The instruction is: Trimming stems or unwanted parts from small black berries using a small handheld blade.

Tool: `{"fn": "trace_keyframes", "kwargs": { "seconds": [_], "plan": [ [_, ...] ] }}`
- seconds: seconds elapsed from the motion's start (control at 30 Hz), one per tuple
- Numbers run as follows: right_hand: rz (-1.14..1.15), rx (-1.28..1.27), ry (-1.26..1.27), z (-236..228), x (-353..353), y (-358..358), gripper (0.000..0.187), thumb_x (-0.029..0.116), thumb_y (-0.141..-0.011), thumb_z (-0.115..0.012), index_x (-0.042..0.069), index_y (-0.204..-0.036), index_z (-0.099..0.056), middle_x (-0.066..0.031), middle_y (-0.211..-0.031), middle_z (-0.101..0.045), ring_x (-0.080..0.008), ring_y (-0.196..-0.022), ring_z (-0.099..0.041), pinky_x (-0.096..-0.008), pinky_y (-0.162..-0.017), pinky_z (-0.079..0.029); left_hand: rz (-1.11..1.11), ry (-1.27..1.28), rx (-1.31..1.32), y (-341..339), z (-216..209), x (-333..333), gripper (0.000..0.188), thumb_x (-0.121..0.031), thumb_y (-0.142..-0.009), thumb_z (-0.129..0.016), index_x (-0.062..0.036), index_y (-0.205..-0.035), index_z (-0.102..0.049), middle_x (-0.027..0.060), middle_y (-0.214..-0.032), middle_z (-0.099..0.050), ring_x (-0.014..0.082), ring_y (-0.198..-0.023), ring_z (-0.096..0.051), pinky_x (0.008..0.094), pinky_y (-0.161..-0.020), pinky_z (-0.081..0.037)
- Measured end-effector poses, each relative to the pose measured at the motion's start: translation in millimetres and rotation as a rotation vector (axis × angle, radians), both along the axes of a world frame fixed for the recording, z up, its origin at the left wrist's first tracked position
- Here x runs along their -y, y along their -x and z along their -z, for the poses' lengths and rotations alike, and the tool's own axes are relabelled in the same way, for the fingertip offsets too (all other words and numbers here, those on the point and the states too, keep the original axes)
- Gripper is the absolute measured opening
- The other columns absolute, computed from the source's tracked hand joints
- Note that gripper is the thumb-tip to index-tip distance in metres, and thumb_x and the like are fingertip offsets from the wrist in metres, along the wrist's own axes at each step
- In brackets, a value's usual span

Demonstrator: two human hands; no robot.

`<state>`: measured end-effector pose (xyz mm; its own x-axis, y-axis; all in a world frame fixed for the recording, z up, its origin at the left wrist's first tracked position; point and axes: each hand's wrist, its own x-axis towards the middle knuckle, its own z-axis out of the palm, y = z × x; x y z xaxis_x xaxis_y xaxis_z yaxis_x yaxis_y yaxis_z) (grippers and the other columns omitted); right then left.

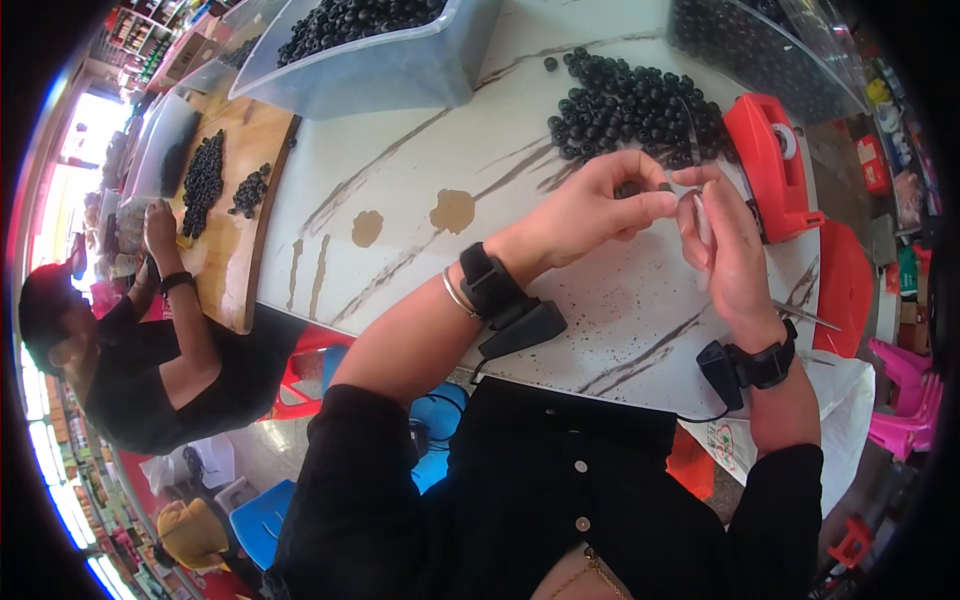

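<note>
My left hand (612, 205) is closed in a pinch, with small black beads showing between its fingers and in the curl of the palm. Against its fingertips, my right hand (722, 225) is closed around a narrow whitish piece (704, 222) that is mostly hidden by the fingers; I cannot make out its kind. Just beyond both hands lies a loose pile of round black beads (625, 105). A thin translucent strip (692, 130) rises above the fingertips. Close to the right hand stands a red tape dispenser (765, 165) with a white-cored roll.
Clear plastic bins (400, 75) of black beads stand at the far side. A pointed metal tool (808, 316) lies by my right wrist. On the left, a co-worker (150, 350) sits at a wooden board (262, 220) with bead piles. A red stool (845, 290) is at right.
</note>
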<state>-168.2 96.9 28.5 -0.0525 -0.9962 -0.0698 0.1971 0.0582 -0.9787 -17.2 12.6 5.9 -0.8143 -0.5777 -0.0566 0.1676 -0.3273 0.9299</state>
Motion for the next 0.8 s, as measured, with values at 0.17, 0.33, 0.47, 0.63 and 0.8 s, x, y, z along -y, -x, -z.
{"fn": "trace_keyframes", "kwargs": {
  "seconds": [0.17,0.33,0.47,0.63,0.8],
  "plan": [
    [-0.032,-0.086,0.017,3.1,-2.3,3.9,0.029,0.021,-0.085,-0.056,0.007,-0.107,-0.045,0.0057,-0.076,-0.042,0.0016,-0.054,-0.031,-0.0130,-0.045,-0.023,0.044,-0.208,-0.132,1.4,4.4,-3.3,0.016,-0.013,-0.082,-0.062,-0.0064,-0.089,-0.050,-0.0016,-0.070,-0.050,0.0040,-0.055,-0.036,0.0176,-0.046,-0.025],
    [-0.045,-0.089,0.052,4.2,-2.8,4.1,0.033,0.015,-0.080,-0.064,0.008,-0.105,-0.044,0.0064,-0.086,-0.044,0.0022,-0.062,-0.034,-0.0120,-0.048,-0.024,0.077,-0.334,-0.230,1.0,3.6,-4.5,0.013,-0.009,-0.078,-0.065,-0.0070,-0.082,-0.053,-0.0010,-0.069,-0.051,0.0037,-0.054,-0.041,0.0165,-0.045,-0.030],
    [-0.073,-0.078,0.030,6.2,-2.7,6.5,0.034,0.016,-0.080,-0.065,0.009,-0.105,-0.044,0.0061,-0.087,-0.045,0.0021,-0.062,-0.035,-0.0118,-0.048,-0.025,0.115,-0.350,-0.255,-2.0,5.7,-3.0,0.012,-0.010,-0.080,-0.064,-0.0068,-0.084,-0.053,-0.0014,-0.071,-0.050,0.0044,-0.055,-0.037,0.0178,-0.045,-0.025],
    [-0.038,-0.079,0.061,7.7,-1.8,6.1,0.035,0.017,-0.080,-0.065,0.008,-0.105,-0.043,0.0056,-0.087,-0.045,0.0021,-0.062,-0.036,-0.0119,-0.048,-0.025,0.096,-0.313,-0.249,-1.2,3.2,-4.8,0.016,-0.009,-0.079,-0.064,-0.0058,-0.093,-0.058,-0.0021,-0.071,-0.051,0.0038,-0.055,-0.037,0.0169,-0.046,-0.026],
    [-0.048,-0.035,0.040,6.1,-2.3,8.9,0.034,0.018,-0.081,-0.064,0.008,-0.105,-0.043,0.0052,-0.086,-0.046,0.0018,-0.058,-0.035,-0.0124,-0.047,-0.025,0.105,-0.284,-0.245,-3.2,6.1,-2.5,0.019,-0.007,-0.079,-0.064,-0.0053,-0.097,-0.059,-0.0019,-0.075,-0.052,0.0032,-0.056,-0.036,0.0167,-0.046,-0.027]
  ]
}}
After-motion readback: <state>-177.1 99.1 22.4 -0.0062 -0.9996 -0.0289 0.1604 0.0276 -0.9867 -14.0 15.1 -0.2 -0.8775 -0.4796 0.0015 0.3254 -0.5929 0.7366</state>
